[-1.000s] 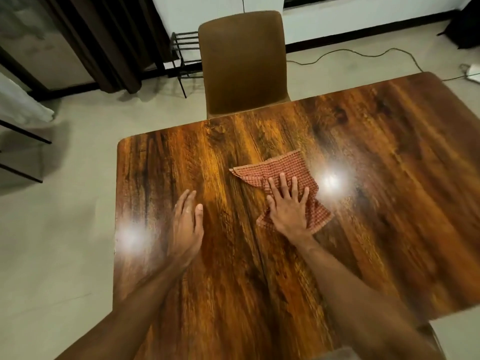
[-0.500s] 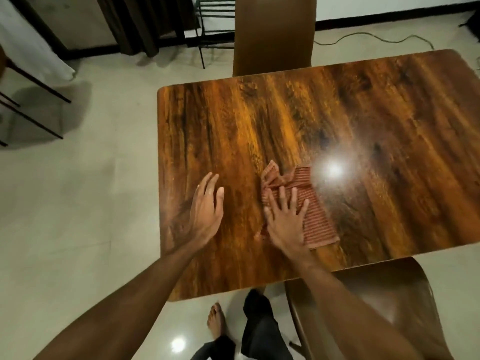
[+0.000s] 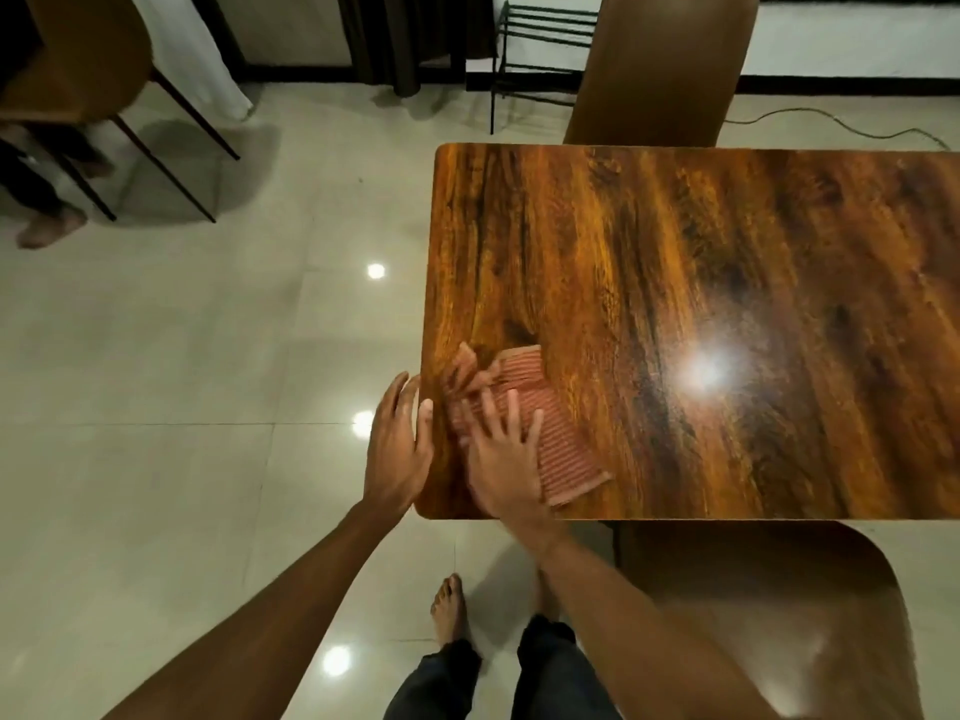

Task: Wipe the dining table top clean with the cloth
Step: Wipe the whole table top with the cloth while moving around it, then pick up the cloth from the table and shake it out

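The right hand (image 3: 501, 454), flat and pressing the cloth (image 3: 540, 433), has swept it to the table (image 3: 727, 252) corner; the left hand (image 3: 397, 449), open and empty, now waits off that edge, finishing this strip.

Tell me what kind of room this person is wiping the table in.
Most likely a home dining area. A glossy wooden dining table has brown chairs pulled up at its far side and near side, and it stands on a pale tiled floor. The right hand presses a red cloth on it.
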A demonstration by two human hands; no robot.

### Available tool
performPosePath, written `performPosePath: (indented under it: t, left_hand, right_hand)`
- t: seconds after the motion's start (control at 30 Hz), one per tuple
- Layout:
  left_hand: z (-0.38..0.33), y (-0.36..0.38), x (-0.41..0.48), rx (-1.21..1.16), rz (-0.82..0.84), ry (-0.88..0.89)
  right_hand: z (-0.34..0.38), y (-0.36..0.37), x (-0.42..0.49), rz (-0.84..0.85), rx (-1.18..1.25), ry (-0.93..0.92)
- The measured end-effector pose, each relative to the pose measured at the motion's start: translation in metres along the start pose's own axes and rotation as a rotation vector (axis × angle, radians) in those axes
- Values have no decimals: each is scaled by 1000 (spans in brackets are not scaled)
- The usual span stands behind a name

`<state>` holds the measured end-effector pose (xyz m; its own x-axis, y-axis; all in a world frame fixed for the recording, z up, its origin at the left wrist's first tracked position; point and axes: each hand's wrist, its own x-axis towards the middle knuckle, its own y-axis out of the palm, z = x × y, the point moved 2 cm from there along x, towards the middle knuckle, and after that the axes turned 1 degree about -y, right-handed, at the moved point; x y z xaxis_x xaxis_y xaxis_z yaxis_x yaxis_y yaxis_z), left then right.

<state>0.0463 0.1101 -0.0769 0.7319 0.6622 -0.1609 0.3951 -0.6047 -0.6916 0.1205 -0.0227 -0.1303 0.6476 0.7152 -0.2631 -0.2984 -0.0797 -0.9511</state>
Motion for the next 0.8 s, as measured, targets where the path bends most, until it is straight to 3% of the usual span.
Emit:
performPosePath:
  t: [0.1,0.23,0.43,0.57,0.63,0.8]
  left_hand:
    - [7,-3,-9,-4,-25,-18]
    - [1,8,-22,-11,-39,-34]
    - [-20,35,-40,-34,-28,-34]
    - [-37,52,-53,-10,-24,-65]
    - [-43,59,-59,34,-28,-90]
    - [-65,79,-72,6,-21,-116]
  right_hand:
    - [26,18,-26,9,-2,-197]
    - [-46,18,-63,13,-18,-232]
    - [-191,-4,-99,-24,107,211]
    - [-182,-9,-94,-16,131,336]
    - [-150,-5,-84,-4,156,270]
    - [-120,-10,-70,92,215,-253]
